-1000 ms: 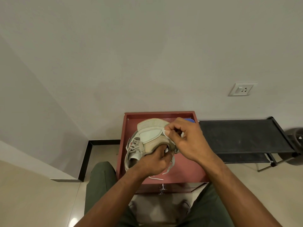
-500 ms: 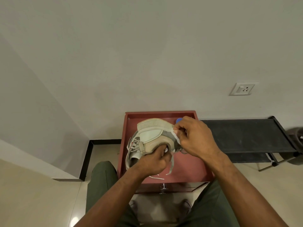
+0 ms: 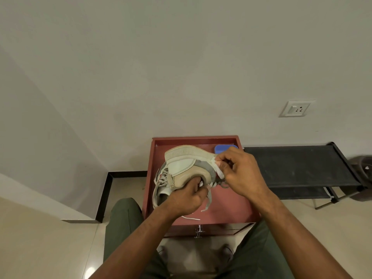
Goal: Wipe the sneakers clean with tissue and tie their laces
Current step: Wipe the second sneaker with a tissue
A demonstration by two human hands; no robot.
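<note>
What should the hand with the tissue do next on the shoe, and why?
Probably slide the tissue a little further along the sole edge of the sneaker. The right hand pinches the tissue against the heel end, the left hand holds the sneaker tipped on its side over the red table, and the laces hang loose, so tying likely comes later.

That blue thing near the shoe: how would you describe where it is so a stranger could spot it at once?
Find the red cabinet top against the wall, just left of the black rack. In its far right corner, behind the right hand, lies the blue object, partly hidden. It is the only blue thing there; the sneaker beside it is beige and white.
</note>
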